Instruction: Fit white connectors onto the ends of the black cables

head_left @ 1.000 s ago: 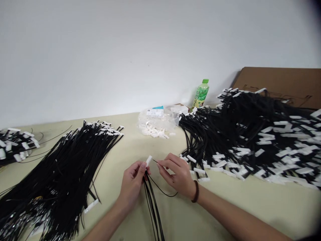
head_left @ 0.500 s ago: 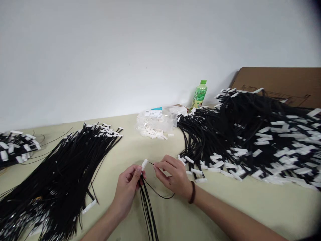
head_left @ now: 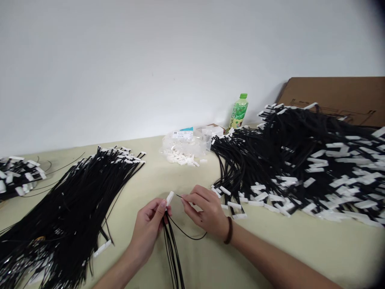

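Note:
Between thumb and fingers, my left hand (head_left: 150, 222) pinches a white plastic connector housing (head_left: 170, 198), tilted with its far end up and to the right. Several black wires (head_left: 172, 253) hang from beneath it toward the front of the table. My right hand (head_left: 207, 210) holds one black wire (head_left: 191, 238) between thumb and forefinger. That wire's thin tip points left, close to the housing's far end; I cannot tell if they touch. The rest of it loops below, between both hands.
Left lies a large bundle of black wires (head_left: 75, 200) with white connectors; a smaller bundle (head_left: 21, 174) sits beyond it. A plastic bag (head_left: 183, 144) of white housings lies at the back. Wire heaps (head_left: 270, 160), a drink bottle (head_left: 239, 112) and a cardboard box (head_left: 337, 96) stand right.
Both hands have shifted slightly left in the picture, along with the whole scene. The wire tip stays near the housing, and both grips are unchanged.

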